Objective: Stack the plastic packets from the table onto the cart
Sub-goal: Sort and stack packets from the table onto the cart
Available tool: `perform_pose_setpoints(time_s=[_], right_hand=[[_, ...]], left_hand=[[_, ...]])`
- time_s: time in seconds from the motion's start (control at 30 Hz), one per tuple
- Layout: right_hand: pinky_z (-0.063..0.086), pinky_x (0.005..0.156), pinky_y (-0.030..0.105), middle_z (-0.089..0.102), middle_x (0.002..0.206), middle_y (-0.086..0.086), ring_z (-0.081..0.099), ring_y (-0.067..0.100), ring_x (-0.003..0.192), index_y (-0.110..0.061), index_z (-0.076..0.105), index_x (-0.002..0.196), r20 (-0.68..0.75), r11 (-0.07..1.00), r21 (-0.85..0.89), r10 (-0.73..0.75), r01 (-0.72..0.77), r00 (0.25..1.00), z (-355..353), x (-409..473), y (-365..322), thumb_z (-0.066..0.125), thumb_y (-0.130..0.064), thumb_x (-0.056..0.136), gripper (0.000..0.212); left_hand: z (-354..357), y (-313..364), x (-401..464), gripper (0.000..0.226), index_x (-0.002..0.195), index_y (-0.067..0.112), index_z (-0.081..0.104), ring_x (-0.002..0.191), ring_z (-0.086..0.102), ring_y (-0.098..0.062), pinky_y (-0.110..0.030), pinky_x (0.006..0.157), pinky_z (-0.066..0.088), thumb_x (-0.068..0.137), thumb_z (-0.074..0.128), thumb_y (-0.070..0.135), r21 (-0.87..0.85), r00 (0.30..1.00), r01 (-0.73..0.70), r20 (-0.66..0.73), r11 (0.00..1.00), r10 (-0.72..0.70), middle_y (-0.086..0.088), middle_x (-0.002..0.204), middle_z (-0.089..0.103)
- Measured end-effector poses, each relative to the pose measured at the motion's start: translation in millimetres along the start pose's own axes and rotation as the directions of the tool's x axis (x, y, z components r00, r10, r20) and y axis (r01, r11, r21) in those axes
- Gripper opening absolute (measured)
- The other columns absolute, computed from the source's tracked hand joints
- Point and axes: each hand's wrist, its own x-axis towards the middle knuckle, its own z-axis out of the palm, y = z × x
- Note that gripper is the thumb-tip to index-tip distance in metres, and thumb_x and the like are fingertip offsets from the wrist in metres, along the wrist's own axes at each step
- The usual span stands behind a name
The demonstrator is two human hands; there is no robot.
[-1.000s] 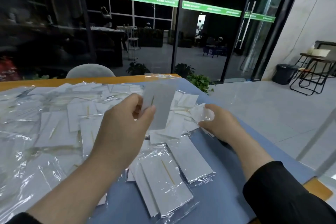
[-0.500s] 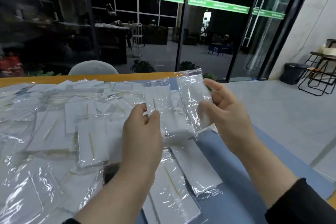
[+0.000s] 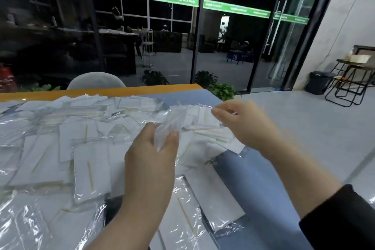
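Observation:
Many clear plastic packets (image 3: 91, 170) with white cards and thin sticks inside lie heaped over the blue table top (image 3: 253, 184). I hold one clear packet (image 3: 182, 119) flat and low over the heap between both hands. My left hand (image 3: 150, 160) grips its near end between thumb and fingers. My right hand (image 3: 243, 126) pinches its far right edge. The packet is blurred, so its contents are hard to make out. The cart is not in view.
The table has an orange far edge (image 3: 121, 90), with a grey chair back (image 3: 95, 81) behind it. Glass walls and potted plants (image 3: 221, 90) stand beyond. At the far right are a black bin (image 3: 318, 82) and metal stools (image 3: 351, 85) on the tiled floor.
Both hands have lowered the held packets from upright to flat over the heap. My right hand has moved right and forward. The camera has tilted slightly down.

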Motion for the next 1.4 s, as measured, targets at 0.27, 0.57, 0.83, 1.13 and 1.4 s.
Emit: perform_pose_setpoints(time_s=[0.27,0.57,0.83,1.13,1.4], right_hand=[[0.044,0.090,0.035,0.060,0.136,0.013,0.057,0.033,0.119,-0.005,0.040,0.148,0.153,0.904,-0.345,0.318,-0.251,0.936,34.9,70.1,36.0,0.050,-0.069,0.093,0.085],[0.048,0.084,0.030,0.052,0.142,-0.005,0.056,0.025,0.123,-0.031,0.036,0.153,0.091,0.977,-0.096,0.200,-0.192,0.976,64.6,77.5,53.7,0.068,-0.031,0.093,0.068],[0.040,0.050,0.015,0.064,0.114,-0.007,0.053,-0.003,0.056,-0.025,0.070,0.118,-0.088,0.992,0.125,0.027,-0.016,0.996,29.9,65.4,39.9,0.061,-0.010,0.093,0.030],[0.053,0.073,0.037,0.074,0.079,-0.002,0.058,0.022,0.066,-0.033,0.079,0.092,-0.271,0.841,0.526,0.025,0.126,0.962,-5.8,33.1,-6.2,0.067,-0.017,0.075,0.026],[0.040,0.071,0.028,0.063,0.073,0.006,0.047,0.019,0.070,-0.026,0.080,0.094,0.088,0.751,0.657,-0.162,0.065,0.983,41.0,-2.6,-16.3,0.073,-0.012,0.077,0.023]], left_hand=[[4.6,-12.8,5.6,0.008,0.097,0.034,0.067,0.072,0.061,0.011,-0.014,0.057,0.043,0.098,0.063,0.026,-0.006,0.985,0.156,0.076,0.988,-0.155,0.023,0.076,0.070],[3.2,-12.4,9.5,0.008,0.090,0.027,0.066,0.065,0.063,0.010,-0.017,0.054,0.043,0.097,0.064,0.025,-0.180,0.968,0.223,-0.076,0.958,-0.240,0.030,0.074,0.069],[1.4,-7.8,9.2,0.009,0.088,0.022,0.066,0.040,0.049,0.000,-0.028,0.056,0.035,0.096,0.066,0.025,-0.303,0.943,0.270,-0.109,0.914,-0.314,0.018,0.048,0.057],[1.7,-5.1,13.1,0.019,0.095,0.025,0.074,0.061,0.067,-0.005,-0.029,0.060,0.048,0.098,0.055,0.021,-0.383,0.914,0.350,-0.061,0.855,-0.402,0.009,0.079,0.076],[3.9,-16.2,17.7,0.068,0.104,0.029,0.071,0.095,0.073,-0.032,-0.056,0.093,0.054,0.070,0.048,0.083,-0.503,0.839,0.458,-0.030,0.733,-0.544,-0.003,0.096,0.077]])
